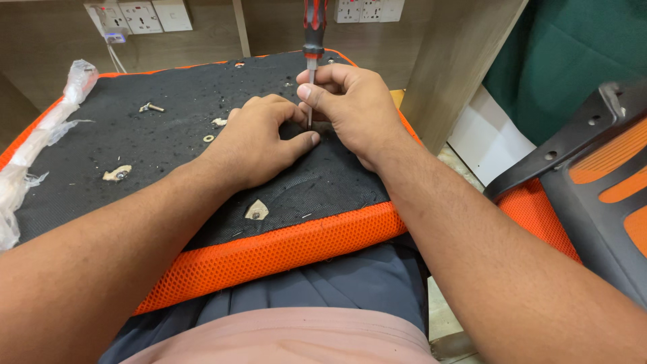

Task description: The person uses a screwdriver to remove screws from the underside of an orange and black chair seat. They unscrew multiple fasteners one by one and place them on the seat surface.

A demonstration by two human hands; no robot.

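Right hand (354,108) gripping screwdriver (312,47), left hand (259,138) curled (empty) on black seat underside (168,135), wall sockets (141,17).

Room's pretty plain: a wood-look laminate back panel (54,47) runs across the top, with a row of white wall sockets (138,16) on the left, one of them with a white plug and cable in it, and another white socket pair (369,9) further right. A slanted wooden board (458,61) leans on the right side, with a dark green cloth (573,47) behind it and a white panel (485,145) below. Bit of pale speckled floor (441,317) shows at the bottom. Light is soft and even.
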